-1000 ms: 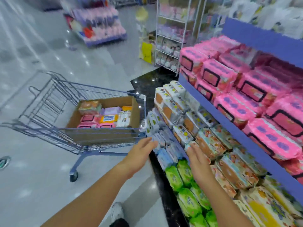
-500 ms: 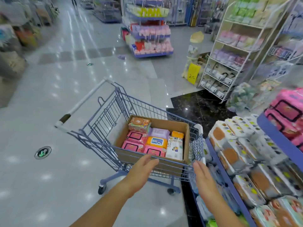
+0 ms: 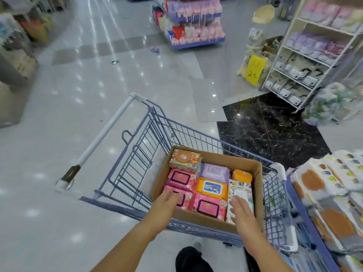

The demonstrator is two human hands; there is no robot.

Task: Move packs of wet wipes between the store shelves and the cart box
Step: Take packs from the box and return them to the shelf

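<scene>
A cardboard box (image 3: 257,173) sits in a blue wire cart (image 3: 137,154) and holds several wet wipe packs: pink packs (image 3: 208,207), an orange pack (image 3: 212,188), a purple pack (image 3: 215,170), a white pack (image 3: 240,190) and a bear-print pack (image 3: 184,160). My left hand (image 3: 167,201) reaches over the box's near wall with straight fingers above a pink pack. My right hand (image 3: 241,213) hovers over the white pack, fingers spread. Neither hand holds anything. Shelves of wipes (image 3: 330,185) stand at the right.
The cart's white handle (image 3: 106,134) points away to the left. A white wire rack (image 3: 306,61) with a yellow price sign (image 3: 254,69) stands at the back right. A display stand (image 3: 194,22) is farther off. My shoe (image 3: 192,260) is below the cart.
My view has turned from the shelves to the cart. Both hands have moved forward from the shelf edge to above the packs inside the box.
</scene>
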